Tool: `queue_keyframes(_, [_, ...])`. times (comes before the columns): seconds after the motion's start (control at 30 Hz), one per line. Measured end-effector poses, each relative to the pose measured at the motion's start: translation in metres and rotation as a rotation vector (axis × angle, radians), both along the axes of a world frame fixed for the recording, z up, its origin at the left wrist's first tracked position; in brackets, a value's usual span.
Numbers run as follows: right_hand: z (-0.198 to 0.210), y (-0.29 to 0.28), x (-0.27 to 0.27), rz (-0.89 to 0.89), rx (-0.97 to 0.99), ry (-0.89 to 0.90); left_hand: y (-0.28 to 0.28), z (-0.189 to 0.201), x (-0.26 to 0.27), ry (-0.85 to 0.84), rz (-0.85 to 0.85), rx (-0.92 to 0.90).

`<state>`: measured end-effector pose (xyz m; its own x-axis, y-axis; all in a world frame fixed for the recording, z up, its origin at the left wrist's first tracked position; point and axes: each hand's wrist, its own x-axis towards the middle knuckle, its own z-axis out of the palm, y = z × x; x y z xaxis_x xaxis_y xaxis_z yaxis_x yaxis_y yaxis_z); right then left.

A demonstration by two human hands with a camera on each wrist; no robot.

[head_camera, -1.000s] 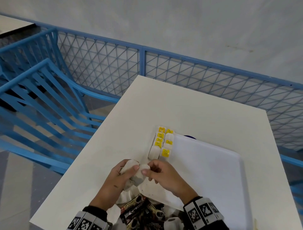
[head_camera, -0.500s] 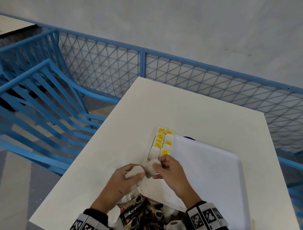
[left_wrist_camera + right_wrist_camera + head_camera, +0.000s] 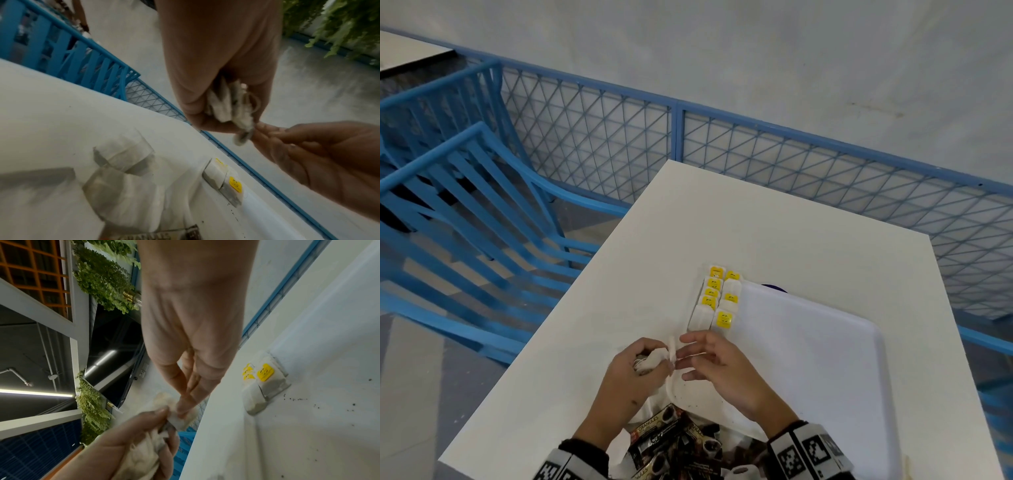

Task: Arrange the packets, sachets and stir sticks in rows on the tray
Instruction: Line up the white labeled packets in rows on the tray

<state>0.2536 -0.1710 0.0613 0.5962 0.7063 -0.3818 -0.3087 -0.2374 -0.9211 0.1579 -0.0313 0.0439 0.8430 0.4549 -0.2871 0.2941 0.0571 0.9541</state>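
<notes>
My left hand (image 3: pixel 654 359) grips a bundle of white tea bags (image 3: pixel 226 104) with loose strings, just off the tray's near left corner. My right hand (image 3: pixel 681 356) pinches one tea bag (image 3: pixel 672 349) at the bundle's edge, and it stands on edge between the two hands. Fingertips (image 3: pixel 180 415) of that hand meet my left thumb on it. Two rows of tea bags with yellow tags (image 3: pixel 717 298) lie along the left edge of the white tray (image 3: pixel 825 377).
Dark coffee sachets (image 3: pixel 674 442) are heaped at the table's near edge below my wrists. Loose tea bags (image 3: pixel 123 155) lie on the white table (image 3: pixel 774 222) left of the tray. Blue railings and mesh fence (image 3: pixel 791 164) surround the table.
My right hand drew one tea bag out from the bundle and now holds it on edge between the hands. The rows on the tray are unchanged.
</notes>
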Motion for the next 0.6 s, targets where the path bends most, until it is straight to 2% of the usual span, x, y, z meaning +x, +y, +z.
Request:
queue_keyframes(0.13, [-0.006, 0.0, 0.003, 0.063, -0.161, -0.169, 0.004, 0.01, -0.006, -0.011, -0.082, -0.296])
queue_keyframes(0.23, [-0.011, -0.002, 0.006, 0.137, -0.115, -0.002, 0.01, 0.008, -0.008, 0.025, -0.062, -0.36])
queue_keyframes(0.3, [-0.016, -0.003, 0.008, 0.106, -0.059, 0.09, 0.012, 0.005, -0.008, 0.031, -0.04, -0.364])
queue_keyframes(0.5, [-0.042, -0.005, 0.019, -0.392, -0.005, 0.373, 0.018, -0.005, -0.011, 0.018, -0.062, -0.384])
queue_keyframes(0.6, [-0.048, -0.001, 0.023, -0.509, -0.003, 0.429, 0.018, -0.012, -0.012, 0.036, -0.037, -0.468])
